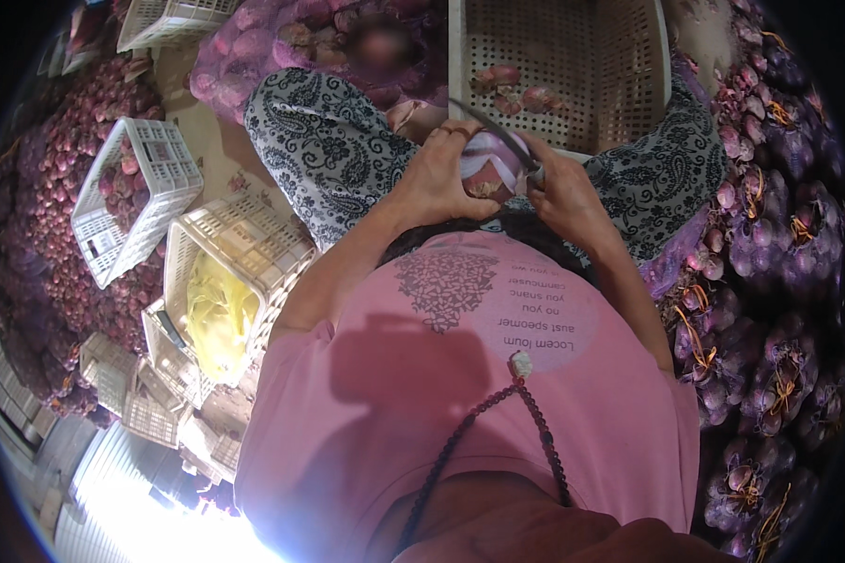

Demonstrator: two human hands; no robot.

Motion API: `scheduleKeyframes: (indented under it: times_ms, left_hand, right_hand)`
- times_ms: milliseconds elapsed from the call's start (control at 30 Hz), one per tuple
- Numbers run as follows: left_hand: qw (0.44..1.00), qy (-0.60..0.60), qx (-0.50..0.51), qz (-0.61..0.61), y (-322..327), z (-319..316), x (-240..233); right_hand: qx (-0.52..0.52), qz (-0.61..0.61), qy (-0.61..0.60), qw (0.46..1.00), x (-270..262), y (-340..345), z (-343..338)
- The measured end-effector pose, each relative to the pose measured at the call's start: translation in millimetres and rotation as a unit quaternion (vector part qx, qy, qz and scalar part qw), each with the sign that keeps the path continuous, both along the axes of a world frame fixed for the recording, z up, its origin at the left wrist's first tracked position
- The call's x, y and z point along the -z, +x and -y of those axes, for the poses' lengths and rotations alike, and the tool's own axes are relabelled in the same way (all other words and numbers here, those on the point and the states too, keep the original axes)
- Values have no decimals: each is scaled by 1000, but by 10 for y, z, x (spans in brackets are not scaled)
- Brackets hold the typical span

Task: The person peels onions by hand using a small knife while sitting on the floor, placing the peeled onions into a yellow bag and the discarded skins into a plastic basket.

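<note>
My left hand (433, 176) is wrapped around a red onion (488, 179) held above my lap. Pale strips cross the onion's purple skin, and its dry tan end faces me. In my right hand (567, 190) is a knife with a dark curved blade (503, 141); the fingers hide much of its handle. The blade passes over the far side of the onion; whether it touches cannot be made out. Just beyond my hands stands a cream perforated plastic crate (570, 84), with several red onions (521, 98) on its bottom.
A purple mesh sack of onions (246, 53) lies beyond my left knee. To my left are a white crate (172, 158), a crate holding a yellow plastic bag (222, 310), and a large onion heap (70, 204). Tied mesh bags of onions (767, 232) line my right.
</note>
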State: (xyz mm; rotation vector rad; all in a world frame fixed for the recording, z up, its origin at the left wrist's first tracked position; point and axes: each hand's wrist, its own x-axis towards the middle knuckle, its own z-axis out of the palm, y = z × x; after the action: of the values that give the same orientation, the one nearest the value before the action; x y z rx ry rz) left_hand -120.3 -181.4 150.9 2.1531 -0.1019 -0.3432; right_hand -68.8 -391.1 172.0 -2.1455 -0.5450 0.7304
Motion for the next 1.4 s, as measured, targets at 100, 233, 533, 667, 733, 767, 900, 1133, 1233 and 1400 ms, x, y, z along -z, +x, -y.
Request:
scheduleKeyframes:
  times_ms: [100,233,533,667,733,767,900,1133,1233,1400]
  left_hand:
    - [996,-80,30,7,-33,30,101]
    - [989,-139,31,-29,-53,130,-83]
    - [984,-82,37,155,82,146,-93]
    - [941,-305,-114,-95,-69,143,85]
    - [895,-379,-144,-185,-86,126,126]
    - [903,-356,-145,-191,-85,136,133]
    - [966,-184,-137,-122,-63,135,210]
    - [953,-210,-122,-181,-89,75,224]
    - [942,-254,-115,-185,-79,63,323]
    - [930,-290,-122,-191,-28,14,242]
  right_hand:
    - [50,-6,67,996,269,58,121]
    - [189,-316,176,913,130,247,181]
    - [276,-476,366,750,352,177,181]
    - [309,-374,329,810,336,187,137]
    - [286,-320,275,860,282,150,78]
    - [278,-319,273,864,274,123,53]
    - [255,-311,272,874,302,46,-56]
    - [259,-295,171,903,68,131,-115]
    - [281,-270,169,905,52,137,-155]
    - [325,-235,242,883,-8,132,-267]
